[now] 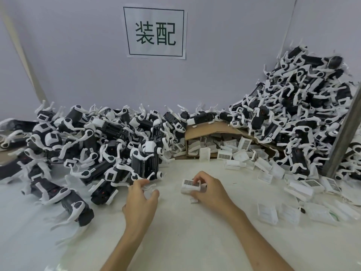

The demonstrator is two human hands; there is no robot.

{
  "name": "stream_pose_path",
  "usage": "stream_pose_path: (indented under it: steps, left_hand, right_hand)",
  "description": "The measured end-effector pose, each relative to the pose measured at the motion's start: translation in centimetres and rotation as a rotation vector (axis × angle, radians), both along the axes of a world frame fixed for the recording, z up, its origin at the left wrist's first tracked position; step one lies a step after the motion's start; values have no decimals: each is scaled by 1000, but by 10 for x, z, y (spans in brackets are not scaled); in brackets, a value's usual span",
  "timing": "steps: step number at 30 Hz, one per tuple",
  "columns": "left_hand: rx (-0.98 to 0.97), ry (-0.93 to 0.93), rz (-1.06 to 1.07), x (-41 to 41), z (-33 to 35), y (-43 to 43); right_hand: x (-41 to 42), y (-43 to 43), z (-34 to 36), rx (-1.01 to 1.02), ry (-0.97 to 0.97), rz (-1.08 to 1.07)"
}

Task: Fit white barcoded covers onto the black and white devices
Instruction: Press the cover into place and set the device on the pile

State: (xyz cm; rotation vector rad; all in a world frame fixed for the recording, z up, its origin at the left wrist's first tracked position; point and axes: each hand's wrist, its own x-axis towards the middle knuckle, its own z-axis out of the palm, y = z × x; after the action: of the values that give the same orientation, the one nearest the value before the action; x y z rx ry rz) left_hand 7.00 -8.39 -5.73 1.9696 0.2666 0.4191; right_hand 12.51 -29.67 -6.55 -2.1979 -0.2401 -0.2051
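Observation:
My right hand (207, 189) grips a white barcoded cover (190, 185) just above the white table, barcode facing up. My left hand (141, 198) reaches toward the left pile, fingers curled around a thin white leg (149, 187) of a black and white device (119, 177) at the pile's front edge. Many more black and white devices lie heaped at the left (93, 141) and stacked high at the right (297, 106).
An open cardboard box (213, 132) at the centre back spills white covers. Loose covers (267, 211) are scattered on the table's right side. A grey post (343, 137) leans at the far right. A paper sign (155, 32) hangs on the back wall.

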Motion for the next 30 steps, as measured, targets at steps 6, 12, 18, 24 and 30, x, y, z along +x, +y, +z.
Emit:
stream_pose_path:
  steps: [6,12,18,24,30]
  left_hand:
    - [117,-37,-58,-6,6,-2]
    - [43,-218,-380,-10,8,-10]
    - [-26,-225,-455,-6,5,-12]
    - [-124,-245,-308,-5,5,-5]
    - [-645,-187,-220,-4,14,3]
  right_hand:
    - [-12,9,14,183,-7,124]
    - [-23,21,21,311,195,440]
    - [-24,26,18,302,181,387]
    - [-19,19,24,522,141,193]
    - [-9,10,22,753,132,-47]
